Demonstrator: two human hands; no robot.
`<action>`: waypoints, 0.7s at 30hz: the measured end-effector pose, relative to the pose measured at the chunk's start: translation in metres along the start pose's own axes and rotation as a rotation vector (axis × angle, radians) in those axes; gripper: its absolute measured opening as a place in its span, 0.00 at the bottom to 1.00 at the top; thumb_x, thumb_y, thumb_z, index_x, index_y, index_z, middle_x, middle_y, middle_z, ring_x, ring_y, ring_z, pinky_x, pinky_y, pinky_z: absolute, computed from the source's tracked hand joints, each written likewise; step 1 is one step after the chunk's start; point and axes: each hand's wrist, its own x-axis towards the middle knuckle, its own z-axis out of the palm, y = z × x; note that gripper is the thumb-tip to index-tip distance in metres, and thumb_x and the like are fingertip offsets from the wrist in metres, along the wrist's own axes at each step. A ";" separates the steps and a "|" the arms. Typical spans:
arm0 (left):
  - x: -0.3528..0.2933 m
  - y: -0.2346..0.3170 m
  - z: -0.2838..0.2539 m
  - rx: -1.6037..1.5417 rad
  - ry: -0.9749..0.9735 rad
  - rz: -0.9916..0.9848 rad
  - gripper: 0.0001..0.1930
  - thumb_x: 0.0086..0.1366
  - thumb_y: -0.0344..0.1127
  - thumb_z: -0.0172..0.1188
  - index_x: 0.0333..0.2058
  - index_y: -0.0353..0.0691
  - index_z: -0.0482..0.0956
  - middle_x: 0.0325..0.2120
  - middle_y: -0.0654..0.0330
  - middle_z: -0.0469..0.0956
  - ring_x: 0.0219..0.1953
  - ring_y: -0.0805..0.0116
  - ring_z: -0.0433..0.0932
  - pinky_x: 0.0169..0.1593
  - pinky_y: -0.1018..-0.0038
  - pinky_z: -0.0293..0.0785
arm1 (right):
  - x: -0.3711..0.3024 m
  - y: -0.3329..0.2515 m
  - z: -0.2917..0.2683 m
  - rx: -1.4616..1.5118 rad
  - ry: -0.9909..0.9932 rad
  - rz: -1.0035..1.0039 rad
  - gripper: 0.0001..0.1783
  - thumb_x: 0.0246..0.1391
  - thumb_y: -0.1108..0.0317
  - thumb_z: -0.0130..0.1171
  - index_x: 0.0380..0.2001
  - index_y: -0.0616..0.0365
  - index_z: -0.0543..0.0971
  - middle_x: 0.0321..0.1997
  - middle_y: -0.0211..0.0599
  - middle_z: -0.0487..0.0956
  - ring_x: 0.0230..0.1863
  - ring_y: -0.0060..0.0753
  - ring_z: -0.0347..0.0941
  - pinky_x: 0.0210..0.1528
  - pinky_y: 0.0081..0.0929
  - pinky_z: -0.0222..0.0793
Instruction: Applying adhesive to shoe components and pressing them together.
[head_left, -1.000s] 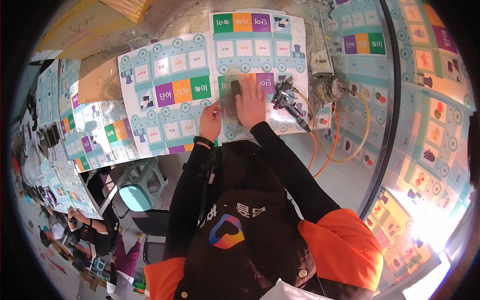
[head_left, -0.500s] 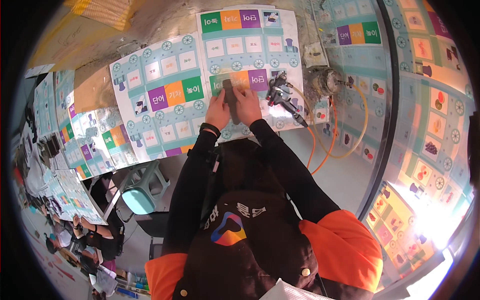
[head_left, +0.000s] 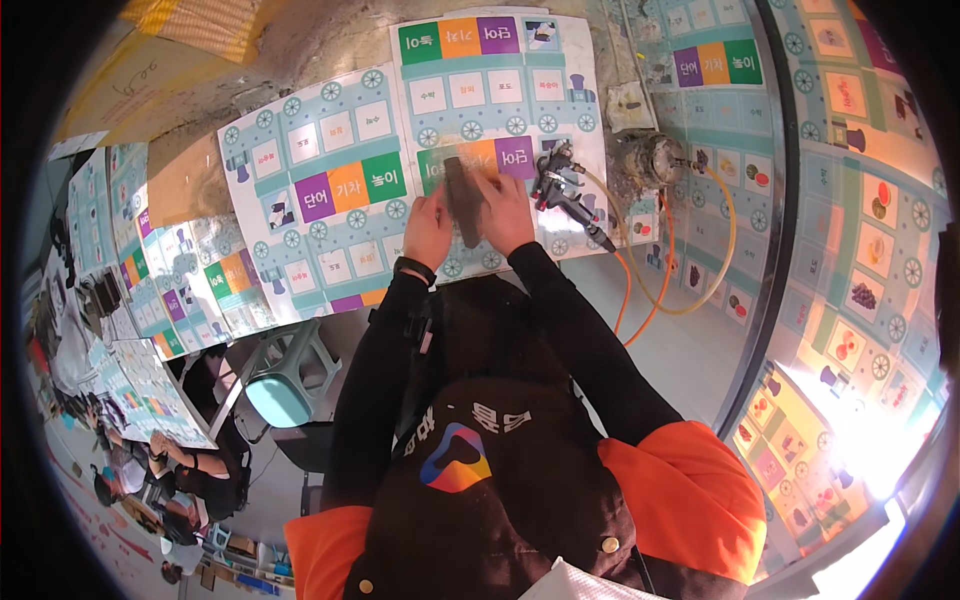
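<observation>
A dark grey-brown, flat elongated piece (head_left: 463, 200) lies lengthwise between my hands, above the printed sheets on the table; its exact kind cannot be made out. My left hand (head_left: 428, 230) is closed, with its fingers at the left edge of the piece. On the opposite side my right hand (head_left: 508, 212) is closed too, fingers and thumb pressed to the right edge. A black spray gun (head_left: 568, 190) rests just right of my right hand, joined to a yellow hose (head_left: 733, 215) and an orange hose (head_left: 628, 290).
Printed sheets (head_left: 340, 130) with coloured blocks and train pictures cover the worktable. A round metal fitting (head_left: 655, 160) stands by the hoses. A dark metal post (head_left: 775, 230) rises at right. A pale blue stool (head_left: 280, 398) stands left. People work at another table (head_left: 150, 385) farther left.
My hands have drawn slightly apart, the right one shifting a little right and the left one a little left. The dark piece has moved barely, staying between them.
</observation>
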 end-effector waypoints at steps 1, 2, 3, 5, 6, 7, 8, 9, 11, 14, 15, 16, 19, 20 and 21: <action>-0.005 0.000 -0.001 0.001 0.004 -0.002 0.22 0.65 0.27 0.55 0.59 0.38 0.73 0.34 0.54 0.74 0.32 0.57 0.76 0.38 0.65 0.73 | -0.002 -0.004 -0.003 -0.040 0.004 -0.033 0.29 0.47 0.76 0.57 0.57 0.55 0.77 0.47 0.45 0.72 0.50 0.52 0.67 0.53 0.46 0.67; -0.009 0.001 -0.002 0.012 -0.016 0.004 0.21 0.65 0.27 0.55 0.58 0.38 0.74 0.35 0.53 0.74 0.33 0.56 0.76 0.39 0.65 0.74 | -0.006 -0.005 -0.005 -0.084 0.012 -0.064 0.29 0.47 0.76 0.57 0.57 0.55 0.77 0.48 0.44 0.72 0.52 0.52 0.67 0.54 0.46 0.67; -0.013 0.003 -0.002 0.024 -0.036 0.010 0.20 0.65 0.26 0.54 0.56 0.37 0.74 0.36 0.52 0.74 0.34 0.55 0.76 0.39 0.64 0.74 | -0.010 -0.004 -0.006 -0.085 0.013 -0.064 0.29 0.47 0.76 0.57 0.57 0.55 0.77 0.48 0.44 0.72 0.52 0.52 0.67 0.54 0.46 0.67; -0.019 0.008 -0.003 0.043 -0.048 0.010 0.21 0.64 0.25 0.54 0.56 0.37 0.74 0.37 0.52 0.74 0.36 0.53 0.76 0.41 0.63 0.74 | -0.016 -0.007 -0.007 -0.115 -0.007 -0.067 0.29 0.46 0.75 0.59 0.56 0.56 0.77 0.50 0.43 0.72 0.55 0.52 0.67 0.55 0.45 0.67; -0.021 0.011 -0.004 0.064 -0.062 0.007 0.21 0.64 0.25 0.53 0.56 0.36 0.74 0.39 0.51 0.74 0.39 0.51 0.76 0.43 0.63 0.75 | -0.018 -0.008 -0.008 -0.114 -0.008 -0.068 0.29 0.46 0.75 0.59 0.56 0.56 0.77 0.50 0.43 0.72 0.55 0.52 0.67 0.55 0.45 0.67; -0.022 0.013 -0.006 0.064 -0.060 0.007 0.21 0.64 0.25 0.53 0.56 0.36 0.74 0.39 0.51 0.74 0.39 0.51 0.76 0.43 0.63 0.75 | -0.020 -0.009 -0.009 -0.117 -0.022 -0.107 0.28 0.46 0.75 0.59 0.55 0.56 0.78 0.50 0.42 0.72 0.55 0.51 0.67 0.56 0.45 0.67; -0.024 0.013 -0.008 0.118 -0.066 0.069 0.21 0.63 0.24 0.53 0.56 0.36 0.74 0.40 0.50 0.73 0.42 0.50 0.76 0.46 0.61 0.74 | -0.021 -0.011 -0.011 -0.119 -0.036 -0.146 0.27 0.45 0.74 0.60 0.53 0.57 0.79 0.50 0.41 0.73 0.55 0.51 0.67 0.56 0.45 0.67; -0.026 0.014 -0.009 0.173 -0.071 0.132 0.22 0.62 0.23 0.53 0.56 0.36 0.74 0.42 0.50 0.73 0.45 0.48 0.75 0.48 0.60 0.74 | -0.022 -0.013 -0.012 -0.118 -0.037 -0.147 0.27 0.45 0.74 0.60 0.53 0.57 0.79 0.50 0.41 0.73 0.55 0.51 0.67 0.56 0.45 0.67; -0.031 0.016 -0.010 0.226 -0.095 0.157 0.22 0.61 0.24 0.54 0.56 0.37 0.74 0.43 0.51 0.72 0.48 0.48 0.74 0.50 0.59 0.74 | -0.023 -0.015 -0.014 -0.065 -0.058 -0.187 0.24 0.45 0.74 0.61 0.50 0.57 0.81 0.49 0.40 0.74 0.55 0.50 0.68 0.55 0.44 0.68; -0.035 0.019 -0.008 0.261 -0.121 0.174 0.23 0.60 0.25 0.54 0.55 0.39 0.74 0.45 0.53 0.72 0.50 0.49 0.72 0.52 0.58 0.73 | -0.025 -0.013 -0.012 -0.013 -0.023 -0.168 0.20 0.45 0.76 0.60 0.45 0.56 0.82 0.46 0.39 0.76 0.51 0.50 0.70 0.54 0.42 0.70; -0.036 0.019 -0.006 0.242 -0.123 0.165 0.23 0.60 0.25 0.55 0.55 0.38 0.74 0.47 0.53 0.72 0.51 0.49 0.72 0.53 0.58 0.73 | -0.025 -0.010 -0.010 -0.015 -0.021 -0.168 0.20 0.45 0.76 0.60 0.45 0.56 0.82 0.46 0.39 0.76 0.51 0.50 0.70 0.54 0.42 0.70; -0.035 0.018 -0.006 0.241 -0.122 0.167 0.23 0.60 0.25 0.55 0.55 0.38 0.74 0.47 0.53 0.72 0.51 0.49 0.72 0.53 0.58 0.73 | -0.023 -0.006 -0.007 0.024 0.015 -0.141 0.18 0.46 0.75 0.60 0.43 0.55 0.82 0.43 0.39 0.77 0.50 0.49 0.71 0.53 0.42 0.70; -0.034 0.013 -0.006 0.166 -0.063 0.139 0.23 0.60 0.23 0.53 0.56 0.36 0.73 0.44 0.49 0.73 0.50 0.46 0.73 0.52 0.58 0.73 | -0.010 -0.008 -0.004 0.100 0.040 -0.033 0.12 0.47 0.75 0.61 0.38 0.54 0.82 0.38 0.38 0.78 0.46 0.49 0.72 0.48 0.41 0.72; -0.032 0.013 -0.008 0.146 -0.061 0.120 0.22 0.60 0.23 0.53 0.56 0.36 0.73 0.44 0.49 0.73 0.49 0.46 0.73 0.53 0.58 0.73 | -0.006 -0.008 -0.003 0.135 0.034 0.048 0.10 0.48 0.74 0.61 0.36 0.53 0.82 0.36 0.37 0.78 0.44 0.49 0.73 0.45 0.41 0.72; -0.032 0.013 -0.010 0.126 -0.059 0.100 0.22 0.61 0.23 0.53 0.55 0.36 0.73 0.45 0.49 0.73 0.49 0.46 0.73 0.53 0.58 0.72 | -0.002 -0.007 -0.003 0.135 0.034 0.048 0.10 0.48 0.74 0.61 0.36 0.53 0.82 0.36 0.37 0.78 0.44 0.49 0.73 0.45 0.41 0.72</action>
